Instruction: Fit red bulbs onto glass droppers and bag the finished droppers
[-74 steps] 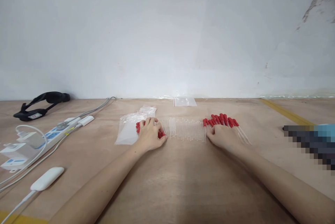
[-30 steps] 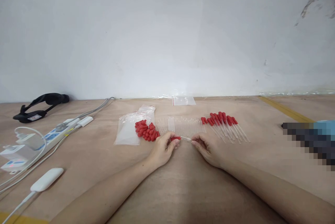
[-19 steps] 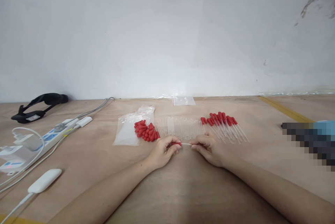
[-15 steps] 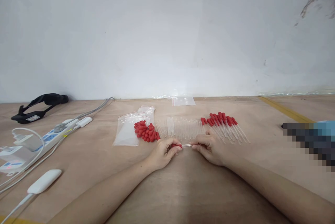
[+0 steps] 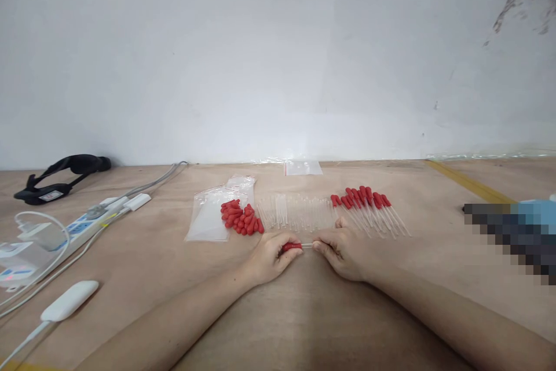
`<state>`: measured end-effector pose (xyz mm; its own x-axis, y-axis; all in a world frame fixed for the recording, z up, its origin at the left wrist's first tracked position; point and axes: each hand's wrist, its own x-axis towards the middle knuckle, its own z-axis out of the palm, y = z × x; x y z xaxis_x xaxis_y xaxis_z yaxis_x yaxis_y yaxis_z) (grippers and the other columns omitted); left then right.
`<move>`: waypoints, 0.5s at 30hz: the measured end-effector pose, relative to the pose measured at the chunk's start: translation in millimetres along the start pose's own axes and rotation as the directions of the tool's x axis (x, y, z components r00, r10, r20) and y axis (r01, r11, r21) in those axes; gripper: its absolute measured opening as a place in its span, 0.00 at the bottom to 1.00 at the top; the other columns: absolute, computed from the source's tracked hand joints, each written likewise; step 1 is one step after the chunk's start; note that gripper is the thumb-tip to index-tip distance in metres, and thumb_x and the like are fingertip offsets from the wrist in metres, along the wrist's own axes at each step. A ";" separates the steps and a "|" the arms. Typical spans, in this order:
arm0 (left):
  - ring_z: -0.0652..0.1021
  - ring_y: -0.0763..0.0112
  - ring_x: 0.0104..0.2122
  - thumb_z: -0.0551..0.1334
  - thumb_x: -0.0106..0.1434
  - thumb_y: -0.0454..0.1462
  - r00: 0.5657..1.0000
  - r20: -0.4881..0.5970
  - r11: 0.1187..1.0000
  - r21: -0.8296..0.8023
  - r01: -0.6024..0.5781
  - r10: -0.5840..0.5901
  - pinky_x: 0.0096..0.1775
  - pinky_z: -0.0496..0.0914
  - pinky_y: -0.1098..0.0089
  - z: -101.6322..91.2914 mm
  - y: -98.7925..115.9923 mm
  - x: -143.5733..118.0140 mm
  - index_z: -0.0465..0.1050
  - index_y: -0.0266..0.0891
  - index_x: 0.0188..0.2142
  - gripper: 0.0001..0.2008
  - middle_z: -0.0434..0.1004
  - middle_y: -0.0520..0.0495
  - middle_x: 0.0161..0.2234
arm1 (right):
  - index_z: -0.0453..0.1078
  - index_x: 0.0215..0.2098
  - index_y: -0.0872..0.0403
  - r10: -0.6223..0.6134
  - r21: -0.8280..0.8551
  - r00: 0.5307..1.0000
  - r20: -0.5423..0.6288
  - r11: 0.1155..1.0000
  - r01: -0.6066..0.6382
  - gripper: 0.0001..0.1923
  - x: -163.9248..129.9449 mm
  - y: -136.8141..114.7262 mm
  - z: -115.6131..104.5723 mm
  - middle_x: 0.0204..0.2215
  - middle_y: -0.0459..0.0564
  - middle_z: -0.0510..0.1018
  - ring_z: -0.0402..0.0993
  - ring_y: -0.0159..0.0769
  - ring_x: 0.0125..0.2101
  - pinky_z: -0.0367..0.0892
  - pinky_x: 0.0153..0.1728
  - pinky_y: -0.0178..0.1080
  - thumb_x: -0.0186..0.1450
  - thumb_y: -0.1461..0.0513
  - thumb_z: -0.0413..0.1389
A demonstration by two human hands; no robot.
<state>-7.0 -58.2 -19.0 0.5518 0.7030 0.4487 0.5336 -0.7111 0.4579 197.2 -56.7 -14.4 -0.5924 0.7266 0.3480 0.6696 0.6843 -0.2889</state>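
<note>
My left hand [image 5: 275,255] is closed on a red rubber bulb [image 5: 292,247], pinched between thumb and fingers. Out of the bulb's right side runs a thin glass dropper tube [image 5: 307,245], whose other end my right hand [image 5: 343,250] pinches; the fingers hide how far it extends. Just beyond my left hand lies a heap of loose red bulbs [image 5: 240,219]. A row of bare glass tubes [image 5: 299,213] rests behind both hands. To the right, several droppers with red bulbs on their glass tubes [image 5: 365,200] lie side by side at a slant.
Clear zip bags [image 5: 208,217] lie left of the bulbs, another bag [image 5: 303,168] by the wall. At left are a power strip [image 5: 82,226] with cables, a white device [image 5: 70,300] and a black strap [image 5: 63,177]. A dark pixelated object [image 5: 512,238] sits at right.
Both hands have come slightly nearer to me, and less tube shows between them. More of the red bulb is visible in my left hand. The camera view has shifted a little.
</note>
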 end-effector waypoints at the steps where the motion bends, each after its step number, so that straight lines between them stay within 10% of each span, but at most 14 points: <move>1: 0.70 0.75 0.25 0.54 0.61 0.37 1.000 -0.002 1.000 0.000 -0.009 0.009 0.28 0.64 0.75 -0.1 -0.6 0.6 0.69 0.36 0.32 0.08 0.72 0.50 0.26 | 0.65 0.25 0.55 0.014 -0.010 1.000 0.020 1.000 -0.014 0.16 0.5 -0.6 0.9 0.21 0.44 0.73 0.61 0.28 0.21 0.49 0.34 0.37 0.65 0.61 0.41; 11: 0.70 0.70 0.35 0.56 0.59 0.36 0.991 -0.111 0.997 -0.023 0.067 -0.069 0.34 0.68 0.71 -3.2 -7.4 2.5 0.58 0.40 0.50 0.18 0.64 0.44 0.42 | 0.69 0.28 0.53 0.217 0.082 0.974 0.063 0.972 -0.222 0.11 9.7 12.1 -38.3 0.23 0.45 0.75 0.68 0.30 0.24 0.56 0.28 0.32 0.60 0.59 0.46; 15: 0.69 0.73 0.32 0.56 0.59 0.35 0.997 -0.030 0.997 -0.030 0.075 -0.076 0.32 0.68 0.72 -3.1 -9.0 0.7 0.60 0.41 0.47 0.15 0.62 0.47 0.38 | 0.69 0.24 0.52 0.603 0.060 0.783 -0.152 0.797 -0.601 0.15 8.8 51.3 -69.8 0.22 0.47 0.75 0.68 0.34 0.24 0.55 0.23 0.33 0.57 0.52 0.47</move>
<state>-13.4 -51.3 -20.4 0.4905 0.7550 0.4352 0.5538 -0.6557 0.5132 257.6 -19.6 36.0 0.0075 0.9722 0.2339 0.8627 0.1120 -0.4932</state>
